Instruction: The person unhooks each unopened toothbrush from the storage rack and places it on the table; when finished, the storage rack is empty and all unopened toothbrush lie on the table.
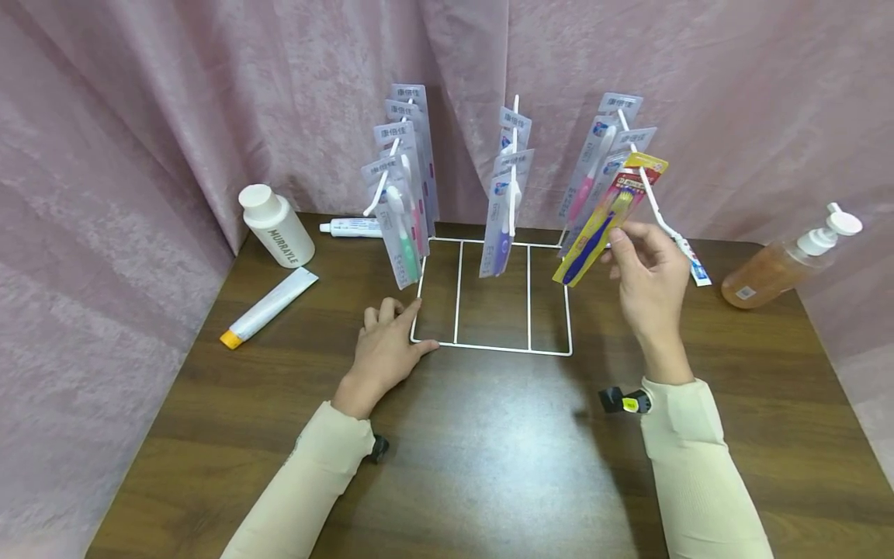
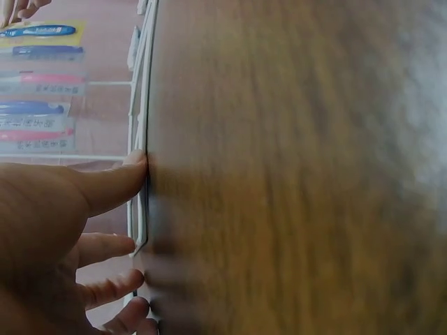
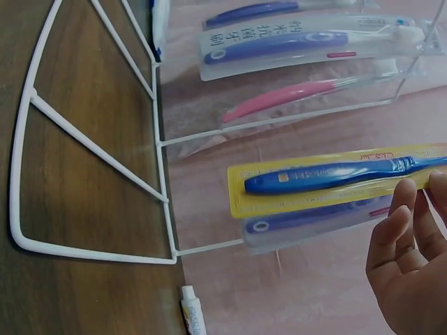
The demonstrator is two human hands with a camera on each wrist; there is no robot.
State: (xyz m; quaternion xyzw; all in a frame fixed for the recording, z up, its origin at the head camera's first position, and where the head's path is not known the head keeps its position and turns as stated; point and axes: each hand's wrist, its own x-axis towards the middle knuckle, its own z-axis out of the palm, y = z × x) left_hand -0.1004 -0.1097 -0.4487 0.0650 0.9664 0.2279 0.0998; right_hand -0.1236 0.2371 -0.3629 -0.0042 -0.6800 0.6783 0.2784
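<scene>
Now, right hand (image 1: pixel 649 272) pinching yellow toothbrush pack (image 1: pixel 592 242), seemingly on a hook (image 1: pixel 652 199), left hand (image 1: pixel 386 347) loosely spread, touching white rack (image 3: pixel 98 254).

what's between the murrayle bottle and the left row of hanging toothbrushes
A toothpaste tube lies there, its white cap toward the bottle, just behind the row of toothbrushes, as the head view shows.
</scene>
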